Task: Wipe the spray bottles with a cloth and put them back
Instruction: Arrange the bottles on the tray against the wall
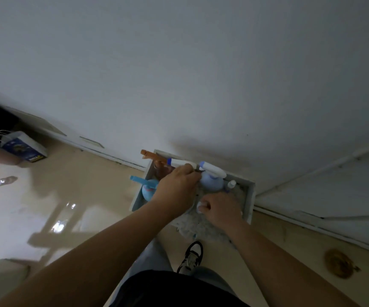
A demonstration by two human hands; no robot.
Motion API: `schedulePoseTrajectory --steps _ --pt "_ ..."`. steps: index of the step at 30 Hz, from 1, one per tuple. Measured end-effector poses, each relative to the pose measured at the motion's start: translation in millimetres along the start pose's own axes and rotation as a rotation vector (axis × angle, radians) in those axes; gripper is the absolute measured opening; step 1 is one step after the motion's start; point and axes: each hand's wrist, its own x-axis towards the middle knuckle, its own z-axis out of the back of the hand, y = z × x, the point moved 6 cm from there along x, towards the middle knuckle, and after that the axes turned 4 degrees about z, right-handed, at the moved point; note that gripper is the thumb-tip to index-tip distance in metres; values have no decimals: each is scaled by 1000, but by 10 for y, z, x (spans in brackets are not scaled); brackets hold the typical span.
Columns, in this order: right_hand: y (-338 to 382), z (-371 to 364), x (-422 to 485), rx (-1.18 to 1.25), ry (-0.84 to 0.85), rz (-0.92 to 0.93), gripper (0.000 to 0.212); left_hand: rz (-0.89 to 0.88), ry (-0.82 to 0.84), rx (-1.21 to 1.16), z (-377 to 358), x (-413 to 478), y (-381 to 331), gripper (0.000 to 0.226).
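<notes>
Beige floor (pixel 90 196), tray (pixel 251 196) w/ spray bottles (pixel 210 182), L hand (pixel 177 187) clamped on white-top bottle (pixel 180 161), R hand (pixel 221 209) fingers curled, maybe on cloth (pixel 201 227)

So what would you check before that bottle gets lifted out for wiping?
1. Left hand holds the spray bottle: ok, fingers curled round its neck under the white trigger.
2. Right hand has the cloth: ok, gripped at the front of the box.
3. Pale blue bottle clear of the lift: not ok, it stands right against the left hand.
4. Small white bottle upright: ok.
5. Nozzles closed: cannot tell.
</notes>
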Motion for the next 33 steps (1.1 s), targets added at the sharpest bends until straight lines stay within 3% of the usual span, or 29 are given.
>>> schedulePoseTrajectory --steps 3,5,7,10,14,17,22,24,30,33 --pt "39 26 -40 83 -61 47 27 -51 -77 -42 -22 -200 -125 16" --pt "14 98 -92 159 -79 49 16 3 -27 -101 -135 -365 -164 23" --pt "-124 123 -158 146 -60 3 12 91 80 -158 -338 -504 -121 23" --pt "-367 150 -281 53 -10 -129 40 291 359 -168 -758 -655 24 23" --pt "-452 86 -316 99 9 -205 38 655 553 -493 -1265 -816 277 40" --pt "-450 105 -242 135 -64 -238 29 797 490 -670 -1649 -807 536 56" --pt "-453 161 -159 108 -57 -256 18 887 421 -808 -1589 -765 490 30" --pt "-473 169 -160 96 -54 -263 24 892 397 -828 -1534 -753 439 19" --pt "-501 161 -166 58 -68 -278 47 936 416 -900 -1597 -853 379 31" --pt "-450 175 -160 81 -57 -251 38 933 410 -892 -1640 -894 345 34"
